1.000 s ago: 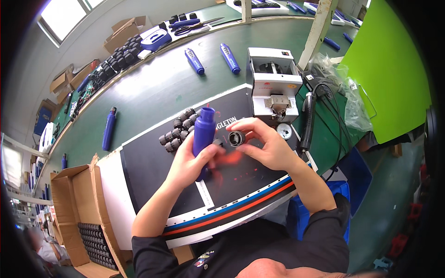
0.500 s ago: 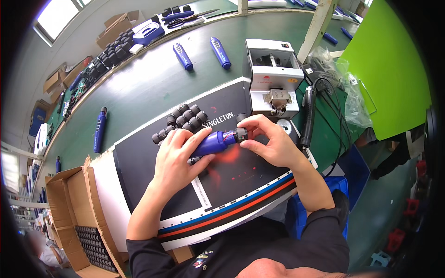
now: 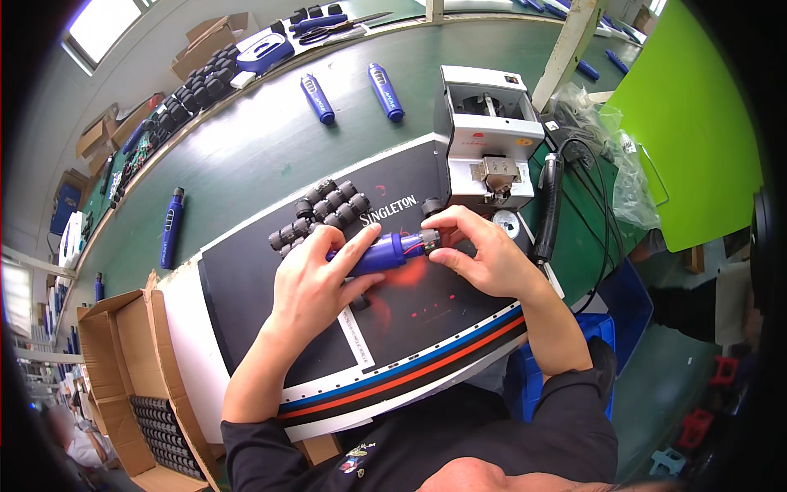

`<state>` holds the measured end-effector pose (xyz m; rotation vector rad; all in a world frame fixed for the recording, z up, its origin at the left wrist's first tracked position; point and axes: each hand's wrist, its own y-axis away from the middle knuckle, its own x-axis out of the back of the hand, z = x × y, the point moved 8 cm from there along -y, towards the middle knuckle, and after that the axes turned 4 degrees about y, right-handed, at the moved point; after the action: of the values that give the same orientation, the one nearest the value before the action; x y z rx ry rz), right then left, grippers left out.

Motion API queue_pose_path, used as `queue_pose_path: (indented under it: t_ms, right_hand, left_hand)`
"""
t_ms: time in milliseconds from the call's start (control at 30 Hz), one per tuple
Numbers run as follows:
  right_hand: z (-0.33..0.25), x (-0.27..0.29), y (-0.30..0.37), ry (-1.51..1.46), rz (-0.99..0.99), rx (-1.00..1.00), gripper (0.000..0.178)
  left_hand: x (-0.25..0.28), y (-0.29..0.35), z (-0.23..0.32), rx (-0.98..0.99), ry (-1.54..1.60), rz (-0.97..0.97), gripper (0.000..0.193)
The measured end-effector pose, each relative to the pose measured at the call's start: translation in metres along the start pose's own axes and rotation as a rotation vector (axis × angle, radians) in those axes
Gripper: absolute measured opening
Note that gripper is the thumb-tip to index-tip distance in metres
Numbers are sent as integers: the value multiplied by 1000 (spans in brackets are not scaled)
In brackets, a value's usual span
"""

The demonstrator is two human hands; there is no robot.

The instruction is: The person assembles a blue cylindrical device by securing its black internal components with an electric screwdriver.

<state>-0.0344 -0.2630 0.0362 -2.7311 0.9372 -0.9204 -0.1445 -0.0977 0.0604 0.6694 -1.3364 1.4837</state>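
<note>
My left hand (image 3: 313, 283) is wrapped round a blue cylindrical housing (image 3: 381, 255), which lies nearly level above the dark printed mat (image 3: 303, 361). From the housing's right end comes a narrower blue neck, with thin red wires (image 3: 416, 246) showing beside it. Thumb and fingers of my right hand (image 3: 489, 252) pinch a black ribbed end piece (image 3: 429, 239) at that neck. A loose black cap (image 3: 431, 207) sits just beyond my right fingertips. Beyond my left hand, several black ribbed cylinders (image 3: 332, 205) form a cluster. Another small dark part (image 3: 359, 302) shows below my left thumb.
A white-and-grey bench machine (image 3: 490, 135) stands at the back right, beside a black handled tool (image 3: 549, 209) and its cable. Blue housings (image 3: 385, 93) lie on the green bench. At left is an open cardboard box (image 3: 168, 369) of black parts; a green panel (image 3: 689, 123) rises at right.
The view has shifted slightly. The end piece has turned a little in my right fingers, and more of the dark part below my left thumb shows. Both hands keep their hold.
</note>
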Motion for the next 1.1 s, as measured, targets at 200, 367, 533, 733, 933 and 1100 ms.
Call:
queue_pose_path:
  t_ms: [200,367,533,733,933,1100]
  right_hand:
    - [5,-5,2,-26,-59,-33,37]
    - [-1,-13,1,14,-114,70,36]
    - [-11,-9,0,40,-80,139,36]
    - [-37,8,-4,88,136,194,43]
    - [-56,87,25,366,529,111,52]
    - [11,147,58,874,529,-414,47]
  left_hand:
    - [0,-3,8,-65,12,88,55]
    - [-1,1,8,-57,-61,68,54]
    - [2,-1,8,-25,0,74,54]
    - [-4,-12,-3,106,519,-3,59]
    - [8,-8,-257,755,218,236,61]
    - [6,30,-354,1133,-419,-245,59]
